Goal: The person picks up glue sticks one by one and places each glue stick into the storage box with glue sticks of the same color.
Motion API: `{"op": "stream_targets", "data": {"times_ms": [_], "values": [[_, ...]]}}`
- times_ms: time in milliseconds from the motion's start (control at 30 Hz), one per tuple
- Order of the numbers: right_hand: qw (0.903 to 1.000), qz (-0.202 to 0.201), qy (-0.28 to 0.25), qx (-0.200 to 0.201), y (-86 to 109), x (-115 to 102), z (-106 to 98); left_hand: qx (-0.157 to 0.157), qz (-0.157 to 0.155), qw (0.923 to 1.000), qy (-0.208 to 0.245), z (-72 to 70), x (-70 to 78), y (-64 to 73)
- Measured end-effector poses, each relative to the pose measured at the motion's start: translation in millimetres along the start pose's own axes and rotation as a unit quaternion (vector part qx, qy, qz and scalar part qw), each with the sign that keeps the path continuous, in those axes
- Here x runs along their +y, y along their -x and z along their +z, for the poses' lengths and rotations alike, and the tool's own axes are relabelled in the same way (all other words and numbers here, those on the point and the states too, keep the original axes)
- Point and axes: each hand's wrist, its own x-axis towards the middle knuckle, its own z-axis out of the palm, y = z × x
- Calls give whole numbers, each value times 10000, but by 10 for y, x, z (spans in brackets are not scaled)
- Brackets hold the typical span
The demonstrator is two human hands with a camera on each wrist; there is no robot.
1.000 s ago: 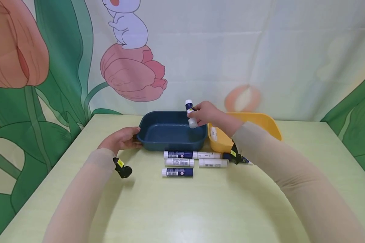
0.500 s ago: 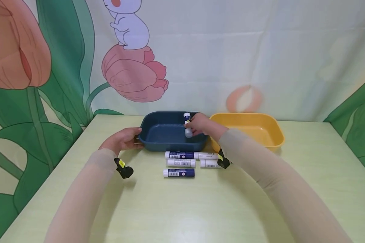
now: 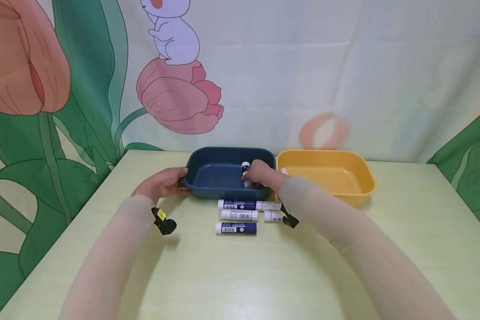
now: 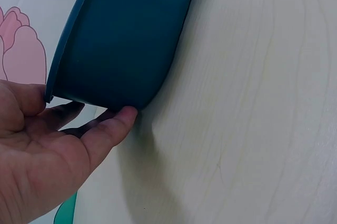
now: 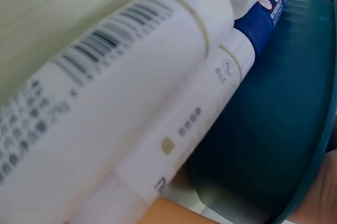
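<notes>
My left hand (image 3: 162, 183) grips the left end of a dark blue plastic bin (image 3: 224, 193); in the left wrist view its thumb is at the rim and its fingertips reach the lower wall. Inside the bin, toward the right end, my right hand (image 3: 264, 173) pinches a navy glue stick (image 3: 246, 168) with a white cap, cap pointing away. The right fingers cover part of its barrel. In front of the bin lie a navy glue stick (image 3: 240, 205), a white glue stick (image 3: 238, 215) and several others, partly behind the right wrist strap.
A yellow bin (image 3: 332, 195) stands directly right of the blue one, with a whitish item (image 3: 284, 170) at its left end, mostly behind the right arm. One more navy glue stick (image 3: 236, 228) lies nearest the front. A printed cloth backdrop (image 3: 256, 89) hangs behind the table.
The right hand has moved down and slightly left, lowering the glue stick from above the blue bin to inside it. My left hand has kept its grip on the bin's end.
</notes>
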Motion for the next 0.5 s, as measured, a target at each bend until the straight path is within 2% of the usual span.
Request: {"op": "stream_targets", "data": {"times_ms": [300,500], "values": [[9996,97,248,-58,-69,11,39,33,-90,9999,119,7,13,13],[9998,131,116,-102,-28,-11,35,16,-38,10000,71,5,7,15]]}}
